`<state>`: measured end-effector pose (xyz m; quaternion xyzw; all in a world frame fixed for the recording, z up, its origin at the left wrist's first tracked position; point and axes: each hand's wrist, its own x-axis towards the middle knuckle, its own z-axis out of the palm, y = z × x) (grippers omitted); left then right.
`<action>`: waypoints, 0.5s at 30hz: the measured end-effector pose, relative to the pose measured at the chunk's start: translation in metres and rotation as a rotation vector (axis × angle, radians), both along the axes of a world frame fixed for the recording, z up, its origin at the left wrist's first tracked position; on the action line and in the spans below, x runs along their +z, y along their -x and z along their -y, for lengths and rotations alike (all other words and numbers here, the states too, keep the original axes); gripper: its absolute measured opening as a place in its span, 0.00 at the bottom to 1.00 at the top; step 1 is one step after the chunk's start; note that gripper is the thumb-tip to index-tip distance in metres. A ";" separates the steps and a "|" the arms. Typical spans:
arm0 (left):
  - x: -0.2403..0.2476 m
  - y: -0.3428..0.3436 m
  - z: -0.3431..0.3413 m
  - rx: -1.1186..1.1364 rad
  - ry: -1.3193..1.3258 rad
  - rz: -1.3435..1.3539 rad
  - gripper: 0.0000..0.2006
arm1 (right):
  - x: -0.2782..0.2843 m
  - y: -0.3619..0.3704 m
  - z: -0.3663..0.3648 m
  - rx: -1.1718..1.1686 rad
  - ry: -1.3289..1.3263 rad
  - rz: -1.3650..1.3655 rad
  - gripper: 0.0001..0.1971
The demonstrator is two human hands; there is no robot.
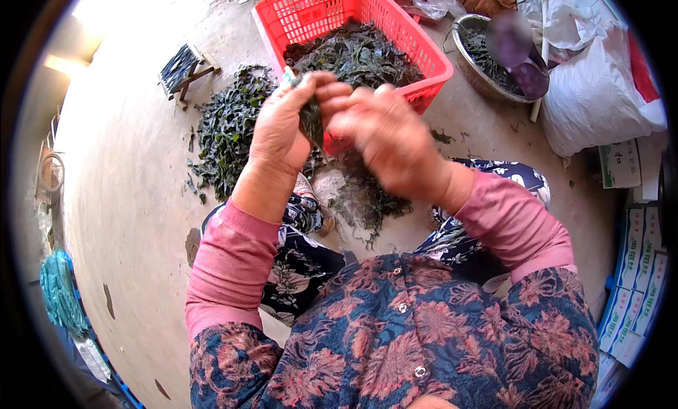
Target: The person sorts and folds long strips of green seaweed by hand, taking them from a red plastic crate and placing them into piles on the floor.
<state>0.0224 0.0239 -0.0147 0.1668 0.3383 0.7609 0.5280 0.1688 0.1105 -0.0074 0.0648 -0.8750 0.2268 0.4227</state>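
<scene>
My left hand (281, 123) is closed around a small bunch of dark green seaweed (311, 121), whose end hangs down below the fingers. A small pale, greenish bit sticks up above the thumb; I cannot make out what it is. Close beside it, my right hand (395, 144) is smeared by motion, its fingers near the bunch. Beyond both hands stands a red plastic basket (424, 38) with slotted walls, partly filled with seaweed (360, 52). A loose heap of seaweed (229, 130) lies on the floor left of the basket, and scraps (378, 204) lie between my feet.
A small low folding stool (187, 71) stands at the far left. To the right of the basket are a metal basin (480, 73) with seaweed and a full white sack (600, 84). Stacked white-and-blue boxes (632, 289) line the right side. A teal plastic bundle (62, 292) sits at the left.
</scene>
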 end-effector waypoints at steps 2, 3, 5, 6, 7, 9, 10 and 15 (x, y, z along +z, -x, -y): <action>0.011 -0.004 -0.001 -0.017 -0.121 0.065 0.13 | -0.008 -0.002 -0.012 -0.053 0.497 0.030 0.14; 0.012 -0.004 -0.001 -0.024 -0.117 -0.004 0.14 | -0.009 0.001 -0.013 0.056 0.808 0.105 0.15; 0.017 -0.009 -0.003 -0.042 -0.147 -0.029 0.14 | -0.010 0.003 -0.012 0.321 1.239 0.306 0.19; 0.019 -0.012 -0.004 -0.051 -0.162 -0.041 0.13 | -0.010 0.003 -0.010 0.476 1.353 0.434 0.22; 0.019 -0.014 -0.005 -0.077 -0.199 -0.056 0.15 | -0.007 0.003 -0.006 0.448 1.260 0.519 0.21; 0.024 -0.015 -0.007 -0.049 -0.168 -0.060 0.17 | -0.004 0.001 -0.001 0.448 1.273 0.629 0.15; 0.027 -0.015 -0.008 -0.035 -0.153 -0.062 0.17 | -0.007 0.000 0.000 0.473 1.343 0.650 0.13; 0.019 0.010 -0.007 0.235 -0.041 0.035 0.15 | -0.018 -0.006 -0.028 0.280 1.308 0.520 0.08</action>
